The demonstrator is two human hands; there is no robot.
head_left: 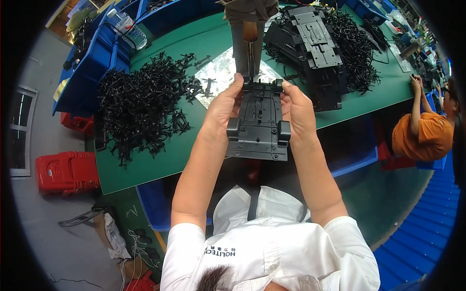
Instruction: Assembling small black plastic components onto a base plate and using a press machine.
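Observation:
Between both hands I hold a flat black plastic panel (260,116) with raised blocks near its corners. My left hand (226,104) grips its far left edge, the thumb pointing away from me. On the far right edge my right hand (298,106) has its fingers closed, thumb near the corner block. The panel's far end reaches under an upright tool (250,41) with a narrow metal shaft, above a pale shiny sheet (225,72) on the green table. Whether the tool's tip touches the panel I cannot make out.
A heap of small black plastic parts (145,99) lies left on the green table (131,177). Stacked black panels (318,43) and another heap (354,48) are right. Blue bins (90,72), a water bottle (128,29) and red stools (68,172) stand left. Someone in orange (422,136) sits right.

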